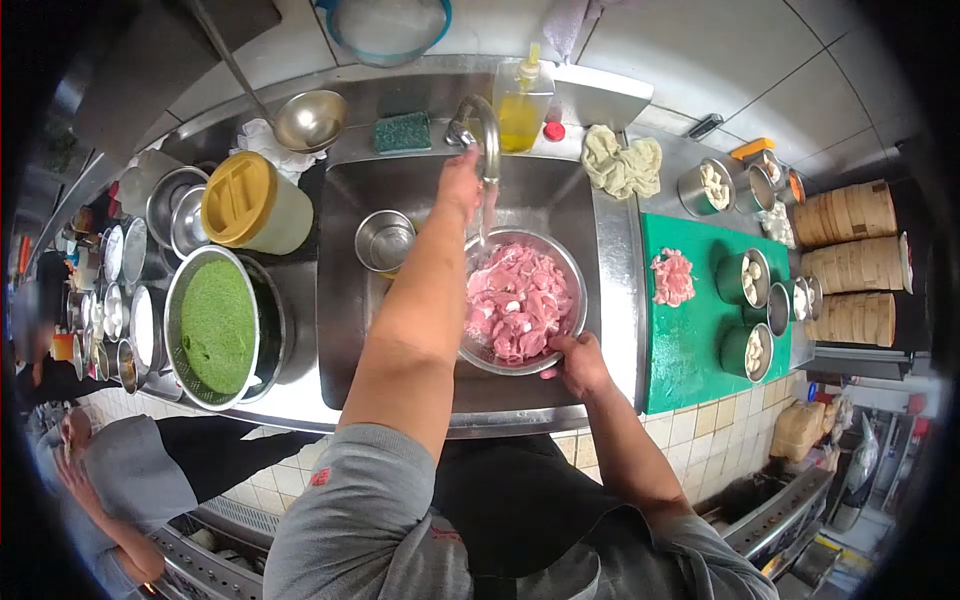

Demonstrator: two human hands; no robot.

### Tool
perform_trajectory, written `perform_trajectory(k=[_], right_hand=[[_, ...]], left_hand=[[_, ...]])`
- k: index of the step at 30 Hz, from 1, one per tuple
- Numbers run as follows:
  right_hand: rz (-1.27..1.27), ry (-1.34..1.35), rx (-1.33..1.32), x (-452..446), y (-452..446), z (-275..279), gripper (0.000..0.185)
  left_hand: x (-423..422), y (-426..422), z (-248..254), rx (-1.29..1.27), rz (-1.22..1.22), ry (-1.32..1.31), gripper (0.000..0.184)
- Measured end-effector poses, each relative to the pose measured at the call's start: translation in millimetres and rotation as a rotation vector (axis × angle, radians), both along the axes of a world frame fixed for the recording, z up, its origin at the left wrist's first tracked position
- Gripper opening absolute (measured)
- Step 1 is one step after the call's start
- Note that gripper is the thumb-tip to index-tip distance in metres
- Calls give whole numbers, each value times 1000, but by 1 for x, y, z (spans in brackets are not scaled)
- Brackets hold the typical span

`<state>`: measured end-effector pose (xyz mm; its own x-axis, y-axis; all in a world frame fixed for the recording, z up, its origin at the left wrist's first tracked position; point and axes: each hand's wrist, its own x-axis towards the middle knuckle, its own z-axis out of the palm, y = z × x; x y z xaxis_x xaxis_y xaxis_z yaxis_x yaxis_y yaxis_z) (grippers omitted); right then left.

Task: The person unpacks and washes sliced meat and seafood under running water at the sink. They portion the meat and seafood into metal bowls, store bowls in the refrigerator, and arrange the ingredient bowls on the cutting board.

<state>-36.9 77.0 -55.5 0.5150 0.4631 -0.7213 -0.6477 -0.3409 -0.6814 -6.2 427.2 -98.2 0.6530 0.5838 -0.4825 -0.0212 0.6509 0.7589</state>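
My left hand [461, 184] reaches over the sink to the base of the metal faucet [488, 125], its fingers closed there and partly hidden by the spout. Water runs from the spout into a metal bowl [583, 310] of raw pink meat slices [520, 300], with a few small white pieces among them. On the bowl's lower right rim my right hand [580, 366] is closed, thumb over the edge. The bowl sits in the steel sink [345, 330], beside a small metal pot [385, 241].
A green cutting board [690, 350] at right holds a meat pile [673, 277] and several metal cups. Bamboo steamers [850, 265] stand beyond. At left are a colander of green paste [220, 330] and a yellow-lidded tub [240, 200]. Another person [130, 460] is at lower left.
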Motion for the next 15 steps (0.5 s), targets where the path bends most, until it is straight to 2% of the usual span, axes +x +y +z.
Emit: perform_trajectory(k=[2,6,7,8,11,12,15], right_hand=[[4,21,-23,-2,-9,2,31],[-13,16,-4,-8,-30,19,33],[-1,16,-27,-8,-34,24,34],[-19,9,-7,-9,-40,27,32],[69,15,-70,-4,-68,28,35],[-21,-6,-30,-8,-74,27,32],[-61,-23,-50,-8,-94,39,33]], left_hand=[[4,-1,-15,-80,50,-38,46],[-2,-13,13,-216,134,-148,45],[2,-6,-4,-223,132,-147,45],[7,4,-21,-237,159,-179,42],[3,1,-5,-301,208,-196,31],[3,8,-8,-328,183,-190,28],[2,17,-12,-351,194,-160,21]])
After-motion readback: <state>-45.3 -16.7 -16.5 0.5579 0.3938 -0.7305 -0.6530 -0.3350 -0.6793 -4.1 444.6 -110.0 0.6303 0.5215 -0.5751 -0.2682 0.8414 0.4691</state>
